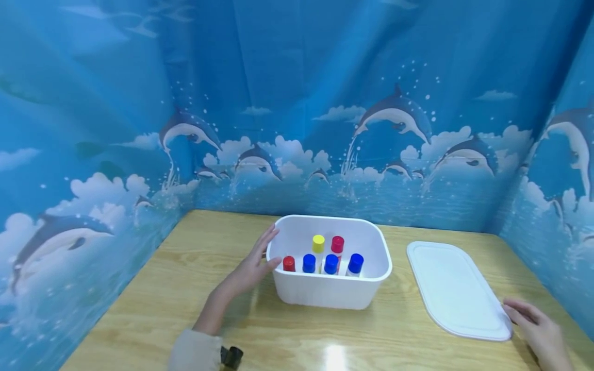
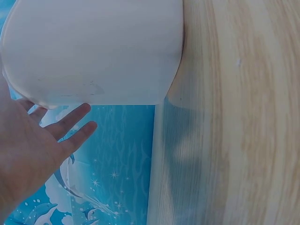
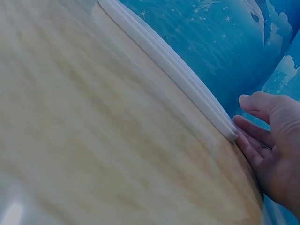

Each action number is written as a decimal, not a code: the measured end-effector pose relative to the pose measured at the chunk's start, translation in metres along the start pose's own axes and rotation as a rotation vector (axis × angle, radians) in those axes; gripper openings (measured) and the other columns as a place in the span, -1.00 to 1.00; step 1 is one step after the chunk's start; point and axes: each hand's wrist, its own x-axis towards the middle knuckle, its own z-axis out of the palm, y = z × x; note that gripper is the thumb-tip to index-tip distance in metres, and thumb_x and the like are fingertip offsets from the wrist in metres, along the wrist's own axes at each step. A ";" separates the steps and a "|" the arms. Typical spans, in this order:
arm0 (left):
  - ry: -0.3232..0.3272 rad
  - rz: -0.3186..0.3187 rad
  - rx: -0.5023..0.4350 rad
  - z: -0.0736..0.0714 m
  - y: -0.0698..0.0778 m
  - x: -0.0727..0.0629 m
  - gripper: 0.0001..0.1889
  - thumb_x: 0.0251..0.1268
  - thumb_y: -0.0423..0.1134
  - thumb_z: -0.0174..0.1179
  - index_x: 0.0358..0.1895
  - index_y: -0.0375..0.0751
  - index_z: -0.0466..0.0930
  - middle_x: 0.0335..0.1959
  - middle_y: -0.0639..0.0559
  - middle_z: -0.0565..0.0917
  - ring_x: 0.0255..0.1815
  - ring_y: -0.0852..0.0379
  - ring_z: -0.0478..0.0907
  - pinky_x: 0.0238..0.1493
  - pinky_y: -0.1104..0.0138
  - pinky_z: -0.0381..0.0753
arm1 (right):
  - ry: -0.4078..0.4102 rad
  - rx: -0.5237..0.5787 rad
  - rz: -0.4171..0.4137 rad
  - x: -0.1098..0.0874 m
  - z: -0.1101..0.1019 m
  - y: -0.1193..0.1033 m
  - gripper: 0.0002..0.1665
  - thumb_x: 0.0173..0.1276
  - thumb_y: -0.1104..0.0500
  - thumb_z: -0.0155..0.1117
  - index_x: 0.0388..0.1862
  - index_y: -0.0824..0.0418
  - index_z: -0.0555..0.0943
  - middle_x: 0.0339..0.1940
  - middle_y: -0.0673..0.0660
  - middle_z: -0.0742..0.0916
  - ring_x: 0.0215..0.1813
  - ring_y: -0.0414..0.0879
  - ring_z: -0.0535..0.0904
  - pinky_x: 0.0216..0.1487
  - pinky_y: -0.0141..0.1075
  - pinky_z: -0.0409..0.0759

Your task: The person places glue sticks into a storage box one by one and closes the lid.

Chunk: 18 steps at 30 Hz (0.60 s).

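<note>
A white plastic bin stands on the table, holding several pale bottles with coloured caps, among them a yellow cap, a dark red cap and a blue cap. My left hand rests against the bin's left end, its thumb at the front rim. In the left wrist view its fingers are spread and straight beside the bin wall. To the right lies a flat white lid. My right hand touches the lid's near right edge with relaxed fingertips, thumb raised off it.
The wooden table carries the bin and the lid, with wood showing between them. A blue curtain printed with dolphins hangs along the back and both sides. A small black device sits at my left wrist.
</note>
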 end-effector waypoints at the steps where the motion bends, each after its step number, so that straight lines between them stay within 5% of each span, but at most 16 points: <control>1: -0.001 0.001 -0.002 0.000 0.000 0.000 -0.33 0.35 -0.13 0.03 0.45 0.17 -0.08 0.46 0.20 -0.18 0.39 -0.10 -0.05 0.21 -0.07 0.19 | -0.003 -0.016 -0.027 -0.001 0.000 0.000 -0.17 0.24 -0.25 0.12 0.20 0.41 0.38 -0.44 -0.48 0.42 -0.40 -0.63 0.25 -0.33 -0.38 0.45; 5: -0.004 0.009 -0.001 0.000 0.000 0.000 -0.32 0.34 -0.14 0.03 0.45 0.17 -0.08 0.46 0.21 -0.17 0.39 -0.09 -0.07 0.22 -0.04 0.18 | 0.001 -0.085 -0.149 -0.006 0.001 -0.001 -0.22 0.25 -0.19 0.16 0.12 0.48 0.43 -0.41 -0.33 0.54 -0.43 -0.67 0.29 -0.48 -0.56 0.42; 10: -0.007 0.011 0.013 0.000 0.001 0.001 -0.32 0.34 -0.12 0.03 0.45 0.19 -0.09 0.46 0.21 -0.18 0.41 -0.09 -0.11 0.22 -0.05 0.18 | 0.016 -0.191 -0.198 -0.009 0.003 -0.006 -0.21 0.22 -0.21 0.19 0.10 0.47 0.45 -0.23 0.23 0.66 -0.47 -0.61 0.28 -0.50 -0.48 0.40; 18: -0.003 -0.007 0.025 -0.001 0.002 -0.001 -0.31 0.34 -0.10 0.02 0.45 0.20 -0.12 0.47 0.14 -0.20 0.41 -0.11 -0.15 0.21 -0.11 0.15 | 0.056 -0.237 -0.242 -0.008 0.008 -0.015 -0.38 0.26 -0.09 0.19 -0.02 0.46 0.54 -0.22 0.36 0.66 -0.46 -0.46 0.36 -0.31 -0.11 0.42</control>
